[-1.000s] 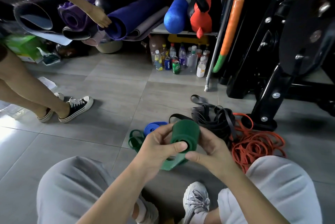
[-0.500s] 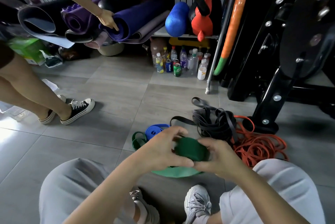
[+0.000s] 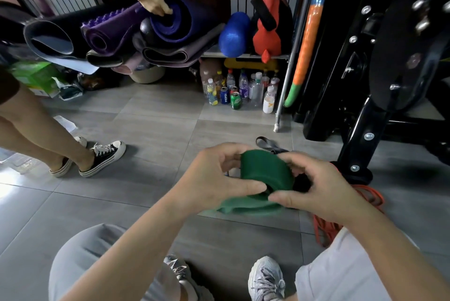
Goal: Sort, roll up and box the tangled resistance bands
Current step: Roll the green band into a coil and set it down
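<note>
Left hand [image 3: 214,178] and right hand [image 3: 323,188], grip curled round the green band [image 3: 265,171] mid-frame; looks soft and springy, so I'd pinch the roll's ends.

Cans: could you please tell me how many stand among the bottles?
3: blue Pepsi can, green can right of it, red can behind them; bottles may hide more.
</note>
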`<state>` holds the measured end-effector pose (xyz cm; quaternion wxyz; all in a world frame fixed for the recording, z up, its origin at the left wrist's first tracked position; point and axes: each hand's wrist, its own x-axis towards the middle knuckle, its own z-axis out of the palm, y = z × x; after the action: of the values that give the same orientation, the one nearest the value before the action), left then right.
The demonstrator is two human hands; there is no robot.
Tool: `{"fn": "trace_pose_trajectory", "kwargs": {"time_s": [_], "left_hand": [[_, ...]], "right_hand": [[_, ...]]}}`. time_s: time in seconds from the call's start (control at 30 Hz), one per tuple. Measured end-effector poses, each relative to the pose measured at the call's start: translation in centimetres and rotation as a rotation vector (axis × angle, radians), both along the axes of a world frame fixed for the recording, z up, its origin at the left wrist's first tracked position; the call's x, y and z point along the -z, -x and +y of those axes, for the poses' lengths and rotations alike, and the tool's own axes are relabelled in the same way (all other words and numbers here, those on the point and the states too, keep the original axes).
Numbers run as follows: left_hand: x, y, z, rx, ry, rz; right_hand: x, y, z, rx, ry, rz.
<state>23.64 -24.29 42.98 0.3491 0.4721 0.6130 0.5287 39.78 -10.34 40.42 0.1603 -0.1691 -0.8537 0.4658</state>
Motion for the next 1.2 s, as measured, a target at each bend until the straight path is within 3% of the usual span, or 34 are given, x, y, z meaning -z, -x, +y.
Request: {"fn": "trace_pose_trajectory", "kwargs": {"time_s": [0.1,0.23,0.4,0.47,0.63,0.7,0.73,0.8,0.9,1.03,1.2], "left_hand": [[0.3,-0.2,0.9,-0.06,-0.1,-0.236],[2.5,-0.3,1.6,-0.107,-0.137,-0.612],[3.6,0.0,1.3,-0.034,-0.124,-0.747],[2.9,0.6,1.1,-0.022,-0.04,-0.553],[-1.9,1.8,1.9,0.092,0.284,0.641],[-3.3,1.5,2.9,0.145,0.31,0.873],[-3.9,1.6,3.3,0.132,0.3,0.903],[-4.6,2.2,3.7,0.098,0.258,0.769],[-5.4,3.2,3.8,0.035,0.117,0.45],[-6.4,4.3,4.0,0.013,-0.012,0.231],[-7.8,5.6,5.1,-0.057,-0.179,-0.039]], "right_hand": [[0.4,0.6,-0.4,-0.029,0.145,0.217],[2.4,2.2,-1.2,0.005,0.432,0.368],[2.6,2.5,-0.7,0.034,0.481,0.339],[1.9,2.3,-0.2,0.031,0.44,0.282],[-0.6,2.7,0.6,-0.032,0.145,0.003],[-1.8,3.0,0.8,-0.011,0.059,-0.026],[-2.3,3.1,1.0,0.005,0.017,-0.025],[-3.0,2.9,1.9,0.021,0.047,0.031],[-2.8,2.9,2.5,-0.025,0.248,0.122],[-1.3,4.5,1.4,-0.041,0.343,0.22],[-5.2,6.7,2.2,-0.044,0.382,0.38]]}}
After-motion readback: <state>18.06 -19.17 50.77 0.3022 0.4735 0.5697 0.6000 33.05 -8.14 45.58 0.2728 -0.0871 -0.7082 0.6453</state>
